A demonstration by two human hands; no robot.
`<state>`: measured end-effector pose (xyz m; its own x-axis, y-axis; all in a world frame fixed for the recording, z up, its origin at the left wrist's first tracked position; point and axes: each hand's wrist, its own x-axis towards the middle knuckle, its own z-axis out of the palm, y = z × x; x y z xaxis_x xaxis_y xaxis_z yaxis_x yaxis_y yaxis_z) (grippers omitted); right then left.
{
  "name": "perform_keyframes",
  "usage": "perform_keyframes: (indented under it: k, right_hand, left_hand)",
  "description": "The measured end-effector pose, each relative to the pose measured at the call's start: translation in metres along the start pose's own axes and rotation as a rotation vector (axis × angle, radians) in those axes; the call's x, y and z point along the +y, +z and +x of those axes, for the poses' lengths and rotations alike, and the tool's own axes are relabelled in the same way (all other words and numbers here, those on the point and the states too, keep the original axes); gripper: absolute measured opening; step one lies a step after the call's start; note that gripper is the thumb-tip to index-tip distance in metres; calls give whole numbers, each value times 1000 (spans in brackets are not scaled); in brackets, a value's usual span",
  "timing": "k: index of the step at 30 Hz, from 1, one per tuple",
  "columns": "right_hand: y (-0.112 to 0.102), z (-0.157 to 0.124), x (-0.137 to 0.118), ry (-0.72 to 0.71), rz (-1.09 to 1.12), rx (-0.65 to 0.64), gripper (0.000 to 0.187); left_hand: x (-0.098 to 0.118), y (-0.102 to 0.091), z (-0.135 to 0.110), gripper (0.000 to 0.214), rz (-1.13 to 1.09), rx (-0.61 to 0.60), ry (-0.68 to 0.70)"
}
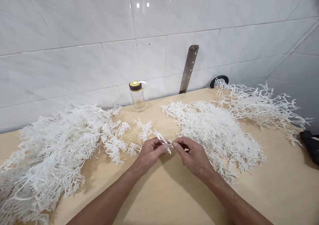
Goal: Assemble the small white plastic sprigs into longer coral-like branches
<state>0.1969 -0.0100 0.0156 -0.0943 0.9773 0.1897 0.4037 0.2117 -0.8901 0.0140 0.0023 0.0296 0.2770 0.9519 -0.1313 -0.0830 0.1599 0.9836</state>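
Note:
My left hand (152, 152) pinches a small white branched plastic sprig (160, 137) between thumb and fingers, over the middle of the table. Close beside it, my right hand (191, 153) has its thumb and forefinger pressed together at the sprig's right side, on a tiny white tip. Just beyond the left fingers lies another white sprig (144, 128). To the right of my right hand spreads a flat heap of short white pieces (211, 128). A larger, fluffier pile of white branched pieces (62, 145) covers the left of the table, with small loose clusters at its edge.
A clear jar with a black and yellow lid (137, 97) stands near the tiled wall. A metal strip (189, 68) leans on the wall. At right are long white branches (259, 105), a black ring (219, 81) and a black object (311, 145) on the wooden table (281, 191).

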Motion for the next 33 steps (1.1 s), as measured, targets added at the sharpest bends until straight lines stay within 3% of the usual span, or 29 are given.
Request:
perform_keyframes:
  k: [9,17,23,29,33]
  right_hand:
    - [-2,0,1,164,164,-87,38]
    - [-2,1,2,188,202,-65,41]
    - [-2,1,-3,139,70,-43,39]
    - [-1,0,-4,159,97,-41,40]
    - [-1,0,-5,158,117,-61,40]
  left_hand:
    - [1,-2,-1,42,-83,-153,30]
    - [9,-3,-4,48,-72,-301,30]
    - [-1,-4,1,37,7,-155,44]
    - [-5,-4,1,42,16,-186,78]
    - [-6,-3,1,35,2,-144,87]
